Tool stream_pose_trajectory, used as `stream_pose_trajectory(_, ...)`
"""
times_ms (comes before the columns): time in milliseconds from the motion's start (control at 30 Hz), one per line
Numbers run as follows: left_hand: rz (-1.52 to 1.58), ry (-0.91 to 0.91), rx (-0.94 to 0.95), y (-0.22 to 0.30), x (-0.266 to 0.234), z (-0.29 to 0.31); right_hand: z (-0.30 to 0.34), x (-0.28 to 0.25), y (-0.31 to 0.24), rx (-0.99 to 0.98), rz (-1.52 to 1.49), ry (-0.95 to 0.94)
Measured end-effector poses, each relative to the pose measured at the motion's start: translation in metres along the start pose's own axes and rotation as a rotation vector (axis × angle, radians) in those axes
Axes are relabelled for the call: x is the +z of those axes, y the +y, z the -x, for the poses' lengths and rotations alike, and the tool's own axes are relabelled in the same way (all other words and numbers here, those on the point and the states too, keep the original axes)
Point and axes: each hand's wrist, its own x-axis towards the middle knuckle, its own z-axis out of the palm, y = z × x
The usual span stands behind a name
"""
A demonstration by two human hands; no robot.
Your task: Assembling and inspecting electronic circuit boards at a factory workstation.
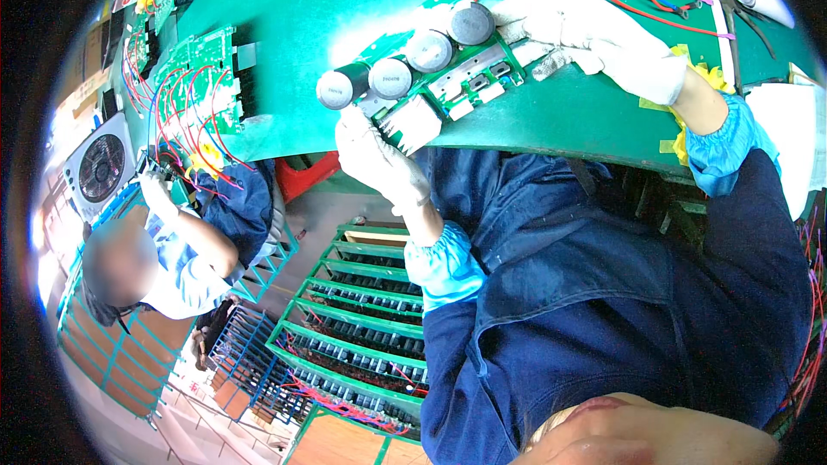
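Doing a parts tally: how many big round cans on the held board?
4, in a slanting row: leftmost can, second can, third can, and rightmost can near the right hand. Any behind them may be hidden.

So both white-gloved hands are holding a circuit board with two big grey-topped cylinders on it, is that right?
Not two: the head view shows four big grey-topped cylinders on the circuit board. The white-gloved left hand and right hand do hold it.

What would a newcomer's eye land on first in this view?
The four grey-topped cylinders stand out first, lined up on the circuit board held by the white-gloved left hand and right hand above the green table. Next come looping red wires at the upper right and the square-framed fan at the far left.
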Motion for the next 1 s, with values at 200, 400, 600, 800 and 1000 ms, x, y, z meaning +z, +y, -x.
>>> stream_pose_trajectory(200, -0.015, 0.004, 0.056, 0.0, 0.0, -0.001, -0.002, 0.008, 0.002, -0.066, -0.075, 0.067)
stream_pose_trajectory(400, 0.194, -0.031, -0.217, 0.006, -0.002, -0.004, -0.003, 0.001, 0.018, -0.175, -0.095, 0.023)
stream_pose_trajectory(600, -0.15, 0.071, 0.169, 0.0, 0.001, -0.005, -0.011, 0.002, 0.006, 0.012, -0.131, -0.006)
stream_pose_trajectory(800, -0.192, 0.096, -0.017, -0.003, 0.001, 0.001, -0.007, 0.017, -0.019, 0.083, 0.185, 0.136)
stream_pose_trajectory(1000, -0.007, 0.105, -0.076, 0.015, 0.003, -0.004, -0.018, 0.021, 0.01, -0.11, 0.367, 0.289)
